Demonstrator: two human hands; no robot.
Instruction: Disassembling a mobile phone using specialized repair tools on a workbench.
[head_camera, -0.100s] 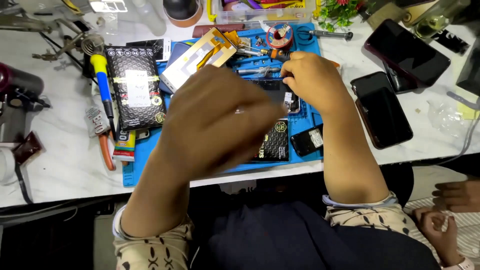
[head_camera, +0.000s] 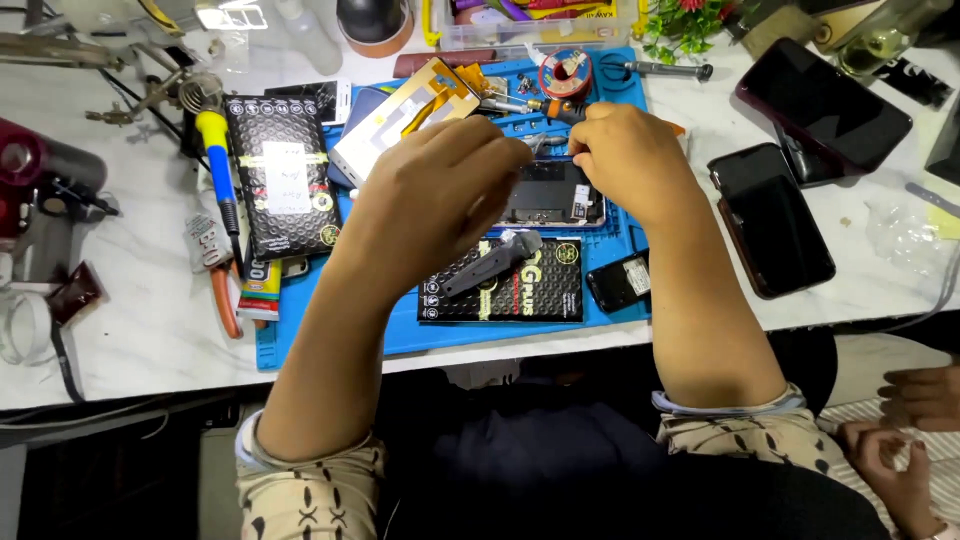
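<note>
An opened phone (head_camera: 556, 196) lies on the blue work mat (head_camera: 330, 340) with its insides showing. My left hand (head_camera: 440, 200) arches over the phone's left end, its curled fingers resting on the upper left edge. My right hand (head_camera: 625, 160) is at the phone's top right corner, pinching a small screwdriver (head_camera: 548, 108) with an orange and black handle that sticks out to the left. A grey pry tool (head_camera: 490, 262) lies on a black packet (head_camera: 520, 295) just below the phone.
On the mat are a small black part (head_camera: 620, 281), a white and yellow screen assembly (head_camera: 400, 115) and a black box (head_camera: 280, 175). Two dark phones (head_camera: 775, 215) (head_camera: 825, 105) lie to the right. A soldering iron (head_camera: 215, 150) is at the left. Another person's hands (head_camera: 905, 430) show at bottom right.
My left hand has shifted slightly up toward the phone, uncovering the grey pry tool on the black packet. My right hand has stayed in place.
</note>
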